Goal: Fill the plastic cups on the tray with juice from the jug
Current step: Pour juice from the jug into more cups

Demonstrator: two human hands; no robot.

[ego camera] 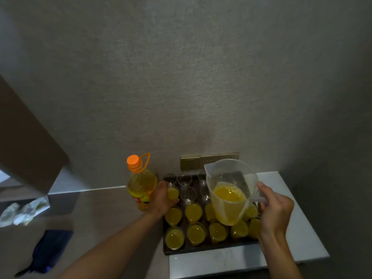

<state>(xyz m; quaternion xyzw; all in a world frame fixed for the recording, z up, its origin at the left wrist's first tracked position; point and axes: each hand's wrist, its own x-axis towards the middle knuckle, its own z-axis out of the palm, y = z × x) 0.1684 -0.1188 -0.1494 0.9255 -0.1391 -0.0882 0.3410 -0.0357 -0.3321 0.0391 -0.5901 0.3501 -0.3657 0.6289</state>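
Note:
A dark tray point(203, 249) on a white counter holds several clear plastic cups. The two front rows, such as the cup point(193, 212), hold orange juice; several empty cups point(188, 194) stand at the back. My right hand point(275, 212) grips the handle of a clear jug point(229, 198), upright above the tray's right side with juice in its lower part. My left hand point(161, 198) holds a partly filled cup point(173, 193) at the tray's left edge.
A juice bottle point(142, 188) with an orange cap stands just left of the tray, against my left hand. A brass socket plate point(209, 160) is on the wall behind. A dark blue object point(50, 250) and crumpled wrapping point(24, 212) lie lower left.

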